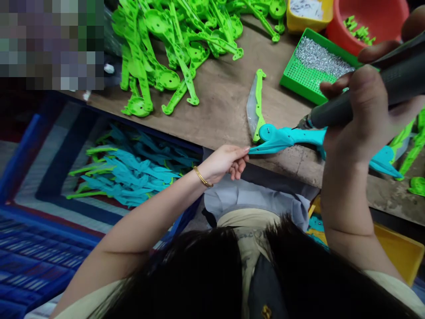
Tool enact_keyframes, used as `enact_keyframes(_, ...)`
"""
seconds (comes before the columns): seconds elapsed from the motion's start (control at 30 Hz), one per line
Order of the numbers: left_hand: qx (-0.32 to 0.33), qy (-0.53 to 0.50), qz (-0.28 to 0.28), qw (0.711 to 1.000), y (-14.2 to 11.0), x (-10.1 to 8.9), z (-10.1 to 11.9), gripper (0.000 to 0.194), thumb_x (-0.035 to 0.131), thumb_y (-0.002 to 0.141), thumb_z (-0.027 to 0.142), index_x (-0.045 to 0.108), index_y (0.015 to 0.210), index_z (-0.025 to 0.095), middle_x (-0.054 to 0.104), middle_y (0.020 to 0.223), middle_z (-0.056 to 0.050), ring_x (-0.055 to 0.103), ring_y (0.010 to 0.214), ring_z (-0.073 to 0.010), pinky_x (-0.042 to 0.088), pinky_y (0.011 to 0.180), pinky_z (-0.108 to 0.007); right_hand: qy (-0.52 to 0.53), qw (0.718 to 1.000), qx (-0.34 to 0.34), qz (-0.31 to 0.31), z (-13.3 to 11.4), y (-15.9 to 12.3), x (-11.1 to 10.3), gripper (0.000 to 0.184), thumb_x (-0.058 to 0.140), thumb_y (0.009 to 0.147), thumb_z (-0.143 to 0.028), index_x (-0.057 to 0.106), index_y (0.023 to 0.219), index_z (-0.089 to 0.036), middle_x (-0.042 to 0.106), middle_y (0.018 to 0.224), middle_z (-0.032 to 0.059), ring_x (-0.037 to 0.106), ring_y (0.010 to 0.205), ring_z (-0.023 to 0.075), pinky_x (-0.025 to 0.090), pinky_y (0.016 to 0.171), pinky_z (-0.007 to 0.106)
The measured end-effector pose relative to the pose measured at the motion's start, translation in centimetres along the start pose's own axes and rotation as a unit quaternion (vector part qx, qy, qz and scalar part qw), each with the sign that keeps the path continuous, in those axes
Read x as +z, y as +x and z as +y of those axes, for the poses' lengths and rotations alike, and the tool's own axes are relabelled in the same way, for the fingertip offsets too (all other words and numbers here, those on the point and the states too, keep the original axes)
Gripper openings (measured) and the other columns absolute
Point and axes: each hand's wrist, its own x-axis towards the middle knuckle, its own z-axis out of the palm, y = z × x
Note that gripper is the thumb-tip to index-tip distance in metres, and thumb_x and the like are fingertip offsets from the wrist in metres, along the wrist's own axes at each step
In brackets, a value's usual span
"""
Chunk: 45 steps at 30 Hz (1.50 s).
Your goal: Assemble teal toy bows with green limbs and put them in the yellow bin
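Observation:
My right hand (361, 102) is wrapped round a dark grey electric screwdriver (375, 93), whose tip meets a turquoise and green plastic toy part (285, 137) lying on the wooden table (226, 102). My left hand (226, 161) pinches the pointed left end of that turquoise part at the table's near edge. A clear blade with a green edge (255, 106) sticks up from the part's left end. A gold bangle circles my left wrist.
A heap of green plastic pieces (172, 48) fills the table's far left. A green tray of screws (315, 62), a yellow box (308, 13) and a red bowl (372, 22) stand at the far right. A blue crate (33, 261) below left holds several assembled turquoise parts (133, 170).

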Motion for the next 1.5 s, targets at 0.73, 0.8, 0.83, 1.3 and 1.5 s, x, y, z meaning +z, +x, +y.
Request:
enact_keyframes(0.73, 0.439, 0.502, 0.187, 0.721, 4.7, 1.7, 3.7, 0.009, 0.057, 0.09, 0.02, 0.065, 0.089, 0.017, 0.062, 0.1, -0.007, 0.054, 0.099, -0.0223, 0.042, 0.091, -0.037, 0.042, 0.986, -0.153, 0.048, 3.3, 0.0, 3.6, 0.029, 0.065, 0.084, -0.041, 0.058, 0.112, -0.036, 0.061, 0.094, -0.0031, 0.05, 0.048, 0.0069, 0.044, 0.045, 0.026)
enact_keyframes(0.8, 0.435, 0.514, 0.17, 0.72, 4.6, 1.8, 4.0, 0.009, 0.056, 0.09, 0.018, 0.064, 0.089, 0.016, 0.062, 0.1, -0.008, 0.054, 0.099, -0.0224, 0.043, 0.09, -0.037, 0.021, 0.99, -0.134, 0.039, 3.4, -0.2, 3.5, 0.031, 0.061, 0.086, -0.045, 0.053, 0.115, -0.037, 0.059, 0.097, -0.0018, 0.051, 0.051, 0.0078, 0.048, 0.052, 0.029)
enact_keyframes(0.83, 0.437, 0.525, 0.159, 0.713, 4.5, 1.8, 4.2, 0.01, 0.054, 0.09, 0.018, 0.064, 0.088, 0.015, 0.063, 0.1, -0.008, 0.054, 0.098, -0.0225, 0.043, 0.09, -0.037, 0.011, 0.991, -0.126, 0.036, 3.3, -0.3, 3.5, 0.032, 0.06, 0.087, -0.047, 0.051, 0.116, -0.037, 0.058, 0.098, -0.0014, 0.052, 0.053, 0.0082, 0.049, 0.054, 0.03)
enact_keyframes(1.3, 0.485, 0.572, 0.19, 0.633, 3.9, 1.2, 3.4, 0.015, 0.045, 0.092, 0.019, 0.06, 0.091, 0.015, 0.065, 0.094, -0.011, 0.056, 0.092, -0.024, 0.045, 0.087, -0.038, -0.026, 0.985, -0.167, 0.037, 1.9, -0.3, 3.7, 0.027, 0.058, 0.088, -0.047, 0.057, 0.111, -0.032, 0.057, 0.093, 0.0002, 0.05, 0.049, 0.0074, 0.043, 0.042, 0.026)
enact_keyframes(1.5, 0.487, 0.455, 0.227, 0.71, 5.6, 0.9, 7.1, 0.015, 0.05, 0.083, 0.01, 0.059, 0.093, 0.018, 0.064, 0.085, -0.004, 0.059, 0.082, -0.0189, 0.047, 0.078, -0.034, 0.045, 0.966, -0.201, 0.157, 0.6, 3.5, 1.7, 0.014, 0.063, 0.083, -0.022, 0.065, 0.098, -0.021, 0.064, 0.08, -0.0031, 0.052, 0.046, 0.0051, 0.036, 0.04, 0.023)
